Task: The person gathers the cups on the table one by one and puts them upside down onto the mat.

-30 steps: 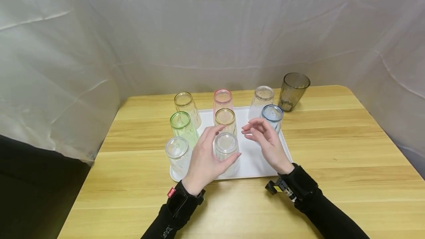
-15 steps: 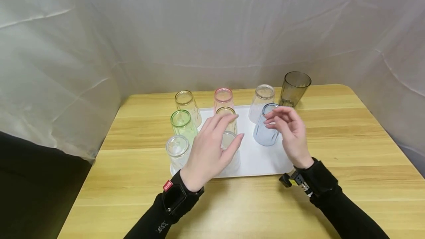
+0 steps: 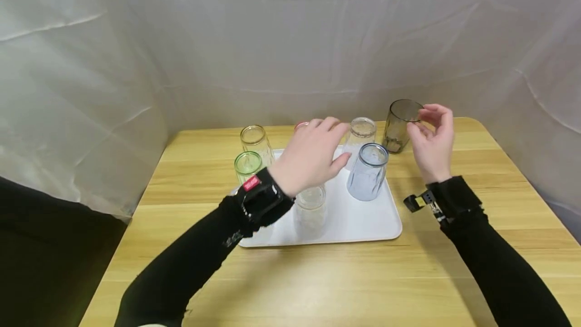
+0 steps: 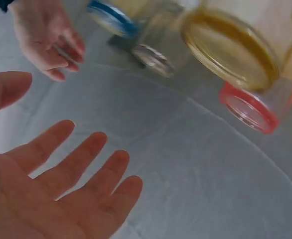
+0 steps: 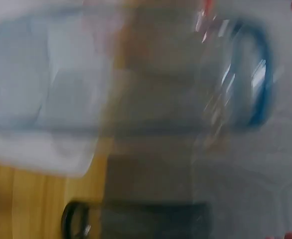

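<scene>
A dark grey glass tumbler (image 3: 393,132) stands upright on the table at the back right, beyond the tray. My right hand (image 3: 433,140) is beside it, thumb and fingers loosely curved and overlapping its rim in the head view; the right wrist view is blurred, with the dark tumbler along its bottom edge. My left hand (image 3: 310,155) hovers over the middle of the tray, holding nothing, its fingers (image 4: 103,167) spread in the left wrist view. It covers most of the pink-rimmed glass. Nearest its thumb are an upside-down clear glass (image 3: 360,138) and a blue glass (image 3: 366,178).
The white tray (image 3: 354,228) bears several upturned glasses, among them a green one (image 3: 248,164), an amber one (image 3: 255,139) and a clear one (image 3: 310,218) at the front. My left forearm hides the front-left part. A pale curtain (image 3: 290,44) hangs behind the wooden table (image 3: 481,216).
My right hand has moved from the blue glass, back and right, to the dark tumbler. My left hand has left the front clear glass and moved back and right over the tray.
</scene>
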Demonstrator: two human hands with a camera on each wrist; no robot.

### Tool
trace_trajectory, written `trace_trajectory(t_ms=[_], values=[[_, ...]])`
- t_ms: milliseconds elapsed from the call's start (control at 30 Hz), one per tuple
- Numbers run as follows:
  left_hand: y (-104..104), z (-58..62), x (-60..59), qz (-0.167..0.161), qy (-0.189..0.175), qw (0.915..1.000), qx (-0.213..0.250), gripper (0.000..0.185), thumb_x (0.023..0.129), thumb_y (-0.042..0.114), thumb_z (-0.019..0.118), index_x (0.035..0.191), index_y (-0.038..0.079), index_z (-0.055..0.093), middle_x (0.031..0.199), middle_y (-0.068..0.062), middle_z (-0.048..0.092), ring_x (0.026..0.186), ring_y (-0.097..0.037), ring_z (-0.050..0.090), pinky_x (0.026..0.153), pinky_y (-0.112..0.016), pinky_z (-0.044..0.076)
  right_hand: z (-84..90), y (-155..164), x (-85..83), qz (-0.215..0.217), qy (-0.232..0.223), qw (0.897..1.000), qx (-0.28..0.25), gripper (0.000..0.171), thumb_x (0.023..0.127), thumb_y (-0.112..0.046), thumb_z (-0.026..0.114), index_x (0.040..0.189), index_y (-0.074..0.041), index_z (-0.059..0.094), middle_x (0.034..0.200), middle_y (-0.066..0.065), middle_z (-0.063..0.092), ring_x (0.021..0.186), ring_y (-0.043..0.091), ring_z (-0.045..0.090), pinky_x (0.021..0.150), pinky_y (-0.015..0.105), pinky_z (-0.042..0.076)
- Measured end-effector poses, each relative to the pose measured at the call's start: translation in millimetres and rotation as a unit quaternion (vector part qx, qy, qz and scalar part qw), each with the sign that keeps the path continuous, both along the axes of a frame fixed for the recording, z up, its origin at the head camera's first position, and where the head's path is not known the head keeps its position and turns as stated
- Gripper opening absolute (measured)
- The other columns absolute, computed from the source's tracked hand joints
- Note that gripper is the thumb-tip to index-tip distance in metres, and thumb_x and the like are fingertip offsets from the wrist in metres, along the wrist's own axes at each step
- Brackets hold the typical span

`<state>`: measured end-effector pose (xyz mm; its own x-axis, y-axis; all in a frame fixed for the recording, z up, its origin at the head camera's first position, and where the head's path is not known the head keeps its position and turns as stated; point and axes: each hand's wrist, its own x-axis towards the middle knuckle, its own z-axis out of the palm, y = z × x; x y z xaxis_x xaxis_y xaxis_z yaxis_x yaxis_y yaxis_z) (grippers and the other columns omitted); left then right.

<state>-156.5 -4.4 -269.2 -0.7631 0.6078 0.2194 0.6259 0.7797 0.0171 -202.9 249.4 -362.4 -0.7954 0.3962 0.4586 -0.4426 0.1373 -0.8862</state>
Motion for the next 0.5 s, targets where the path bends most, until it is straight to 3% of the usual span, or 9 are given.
trace_trajectory(t_ms=[133, 233, 367, 500], values=[[8, 3.9, -23.2, 0.011, -0.039, 0.9982, -0.044, 0.055, 0.100, 0.040, 0.059, 0.148, 0.017, 0.048, 0.149, -0.005, 0.053, 0.133, -0.029, 0.054, 0.106, -0.044, 0.052, -10.2, 12, -21.5, -0.056, -0.073, 0.993, 0.071, 0.060, 0.087, -0.009, 0.067, 0.139, -0.016, 0.039, 0.127, -0.012, 0.035, 0.118, 0.002, 0.035, 0.109, 0.029, 0.036], [12, 3.5, -38.7, 0.013, -0.065, 0.9953, -0.070, 0.057, 0.100, 0.040, 0.058, 0.150, 0.017, 0.045, 0.152, -0.006, 0.050, 0.135, -0.029, 0.052, 0.109, -0.044, 0.049, -20.4, 17, -35.4, -0.082, -0.100, 0.987, 0.098, 0.073, 0.084, -0.017, 0.075, 0.143, -0.019, 0.031, 0.131, -0.011, 0.027, 0.120, 0.001, 0.027, 0.112, 0.029, 0.031], [15, -1.0, -54.4, 0.021, -0.088, 0.9909, -0.100, 0.059, 0.100, 0.041, 0.057, 0.153, 0.020, 0.042, 0.155, -0.005, 0.046, 0.137, -0.029, 0.049, 0.111, -0.045, 0.048, -32.1, 17, -49.2, -0.093, -0.131, 0.983, 0.093, 0.089, 0.080, -0.026, 0.082, 0.147, -0.026, 0.023, 0.137, -0.007, 0.022, 0.128, 0.004, 0.022, 0.115, 0.030, 0.028], [16, -6.6, -62.0, 0.027, -0.108, 0.9879, -0.108, 0.060, 0.100, 0.042, 0.058, 0.154, 0.021, 0.041, 0.157, -0.004, 0.045, 0.139, -0.029, 0.047, 0.113, -0.046, 0.046, -41.0, 18, -59.1, -0.079, -0.162, 0.981, 0.073, 0.100, 0.079, -0.030, 0.084, 0.151, -0.028, 0.015, 0.150, 0.002, 0.021, 0.139, 0.013, 0.021, 0.120, 0.033, 0.026]])
